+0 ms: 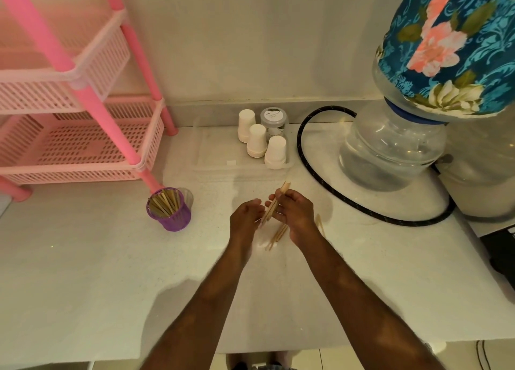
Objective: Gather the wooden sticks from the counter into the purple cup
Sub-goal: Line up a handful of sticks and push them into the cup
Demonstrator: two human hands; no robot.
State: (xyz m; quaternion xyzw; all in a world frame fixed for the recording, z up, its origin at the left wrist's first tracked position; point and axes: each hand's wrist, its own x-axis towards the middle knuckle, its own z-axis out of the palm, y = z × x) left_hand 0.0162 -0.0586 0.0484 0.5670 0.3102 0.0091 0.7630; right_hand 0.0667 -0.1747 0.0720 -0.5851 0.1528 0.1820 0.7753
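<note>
A purple cup (170,213) stands on the white counter left of my hands, with several wooden sticks (164,201) upright inside it. My right hand (297,213) holds a bundle of wooden sticks (278,197) slanted up and away, its tips poking out above the fingers. My left hand (245,219) sits close beside it, its fingers curled and touching the lower end of the bundle. More loose sticks (276,237) lie on the counter below and between my hands, and another stick (320,224) shows to the right of my right wrist.
A pink plastic rack (83,135) stands at the left. At the back, white paper cups (256,141) and a small jar (273,123) sit in a clear tray. A water bottle dispenser (395,146) with a floral cover and a black hose (306,163) fill the right.
</note>
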